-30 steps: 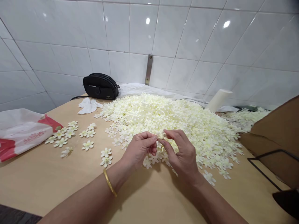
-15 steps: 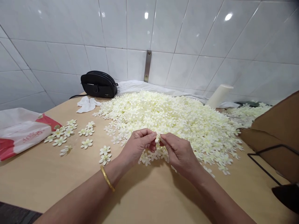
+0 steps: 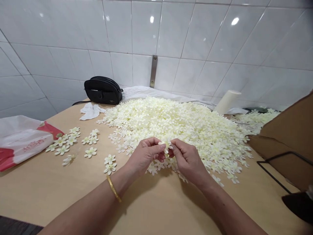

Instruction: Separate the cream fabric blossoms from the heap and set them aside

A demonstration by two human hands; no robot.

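Observation:
Between my two hands is a pale cream artificial flower [image 3: 166, 145], its petals spread and partly hidden by fingertips. My left hand [image 3: 146, 153] pinches it from the left with thumb and forefinger, the other fingers curled. From the right, my right hand [image 3: 188, 158] pinches its edge. Both hands are just above the front edge of a large pile of cream flowers [image 3: 156, 114] on the wooden table [image 3: 151, 209]. Several flowers with yellow-green centres, among them one single flower [image 3: 90, 152], lie apart to the left.
A red and white plastic bag [image 3: 24, 140] lies at the left. Behind it are a crumpled tissue [image 3: 91, 111] and a black bag [image 3: 102, 91] near the tiled wall. A white roll [image 3: 227, 101] leans at the back right. A cardboard box [image 3: 286, 140] and black wire frame [image 3: 274, 174] stand at the right.
The flower between my fingers has turned from a bunched, edge-on look to showing its open petals. My hands remain nearly in place; the view has shifted slightly.

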